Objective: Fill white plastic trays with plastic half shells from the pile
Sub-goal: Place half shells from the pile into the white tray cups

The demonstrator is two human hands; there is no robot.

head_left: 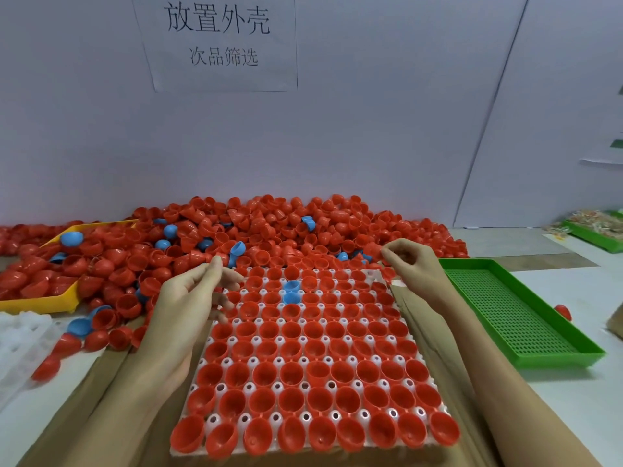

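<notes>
1. Two hands over the far end of the white tray (425, 369). Left hand (188, 298): palm turned inward, fingers nearly straight and loosely spread, tips at the tray's far-left corner; this grip holds nothing visible.
2. Right hand (413, 264): fingers curled, thumb and forefinger pinched on a red half shell (373, 248) at the tray's far-right corner, right at the near edge of the pile (263, 227).
3. Tray lies lengthwise in front of the person on brown cardboard (111, 392) on the counter (573, 399). Nearly every pocket holds a red shell, open side up; two blue shells (291, 292) sit one behind the other in the far rows. Far-right corner pockets are hidden or blurred; cannot tell if filled.
4. Pile: mostly red half shells with scattered blue ones, heaped against the wall behind the tray and spreading left.
5. Left: yellow tray (40, 303), partly buried in shells. Nearer, at the left edge, a white moulded tray (20, 335), with loose red and blue shells beside it.
6. Right: green perforated tray (512, 315), just beside the cardboard. One red shell (563, 311) lies alone past its far side.
7. Wall: paper sign (219, 42) with printed characters above the pile.
</notes>
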